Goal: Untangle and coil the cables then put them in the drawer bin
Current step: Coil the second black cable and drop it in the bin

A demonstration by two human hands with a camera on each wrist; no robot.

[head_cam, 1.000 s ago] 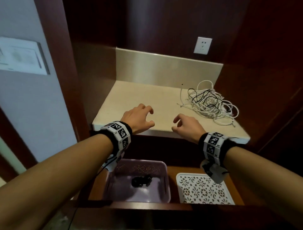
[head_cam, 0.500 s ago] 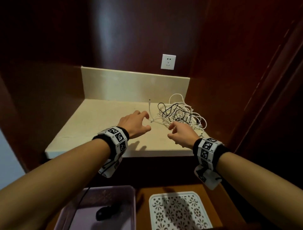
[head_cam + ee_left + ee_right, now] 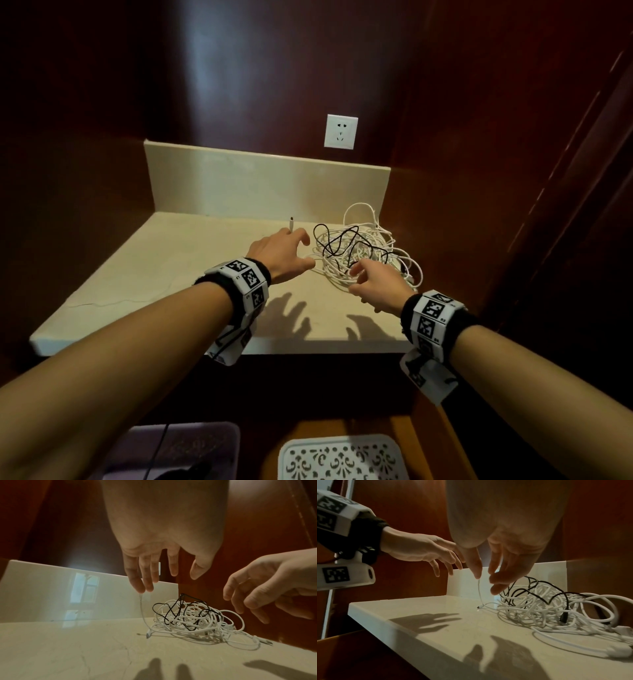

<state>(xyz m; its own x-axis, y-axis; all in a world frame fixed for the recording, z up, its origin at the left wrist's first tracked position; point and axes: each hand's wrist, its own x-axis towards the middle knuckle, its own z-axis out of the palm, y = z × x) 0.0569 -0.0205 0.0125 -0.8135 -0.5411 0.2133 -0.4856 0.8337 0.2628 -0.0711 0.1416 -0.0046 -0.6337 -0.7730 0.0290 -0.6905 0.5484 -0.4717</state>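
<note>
A tangle of white cables (image 3: 368, 255) with a black cable (image 3: 337, 240) threaded through it lies on the right part of the beige counter (image 3: 191, 270). One white cable end (image 3: 292, 222) sticks up at the tangle's left. My left hand (image 3: 298, 250) hovers just left of the tangle with its fingers spread and holds nothing. In the left wrist view its fingertips (image 3: 142, 588) hang just above that upright cable end (image 3: 141, 601). My right hand (image 3: 356, 281) hovers over the tangle's near edge with loosely curved fingers (image 3: 494, 588) and is empty.
Dark wooden walls close in the counter at the back and right. A white wall socket (image 3: 341, 132) sits above the backsplash. Below the counter's front edge, an open drawer holds a purple bin (image 3: 205, 442) with something black in it and a white patterned bin (image 3: 342, 459).
Both hands have moved forward and to the right, from the counter's front edge up to the cable tangle. The head view has shifted up, so less of the drawer shows. Both hands stay empty.
</note>
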